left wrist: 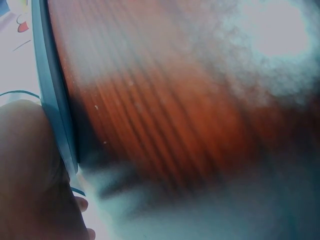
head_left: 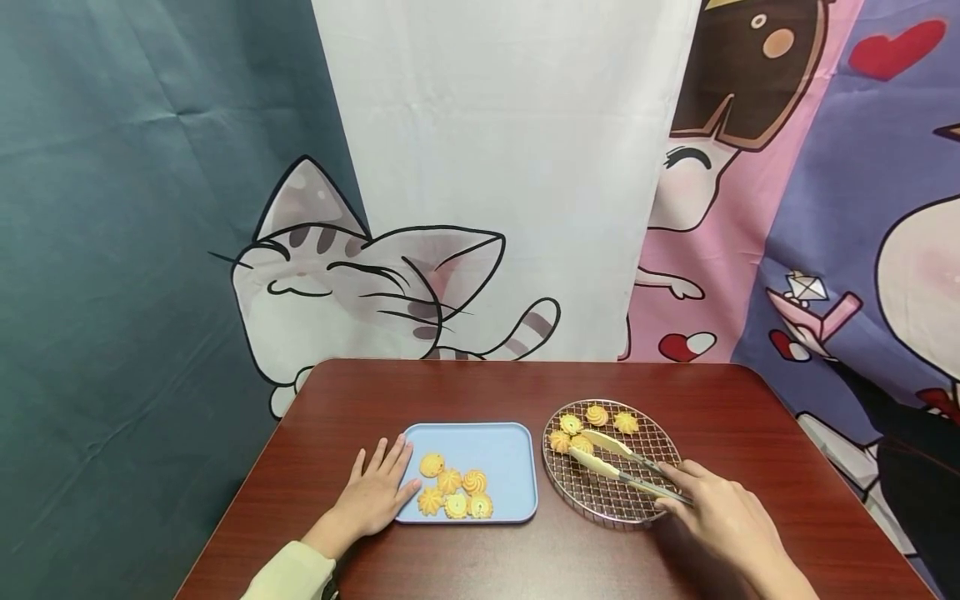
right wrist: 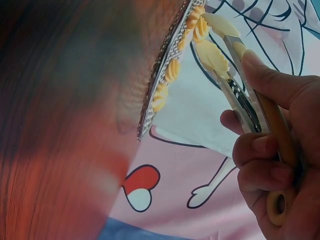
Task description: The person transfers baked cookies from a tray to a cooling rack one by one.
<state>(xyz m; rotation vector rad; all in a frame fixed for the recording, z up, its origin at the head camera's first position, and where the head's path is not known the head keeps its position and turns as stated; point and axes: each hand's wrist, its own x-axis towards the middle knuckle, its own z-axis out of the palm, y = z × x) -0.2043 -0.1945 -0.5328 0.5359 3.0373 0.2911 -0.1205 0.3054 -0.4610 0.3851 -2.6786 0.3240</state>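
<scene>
My left hand (head_left: 372, 492) rests with straight, spread fingers at the left edge of a blue tray (head_left: 502, 454). Several golden cookies (head_left: 475, 481) lie in the tray's lower left and middle. On the right, my right hand (head_left: 723, 517) grips metal tongs (head_left: 597, 463) with cream-coloured tips. The tong tips stand apart over a round wire rack (head_left: 622, 492), close to several cookies (head_left: 560, 442) on its left side. In the right wrist view, the thumb and curled fingers wrap the handles of the tongs (right wrist: 272, 120). The left wrist view shows only part of the left hand (left wrist: 30, 165).
A dark red wooden table (head_left: 450, 392) carries both tray and rack. Two more cookies sit near the rack's back rim, one of them a star-shaped cookie (head_left: 626, 422). Behind the table hangs a curtain (head_left: 510, 150) printed with a cartoon cat.
</scene>
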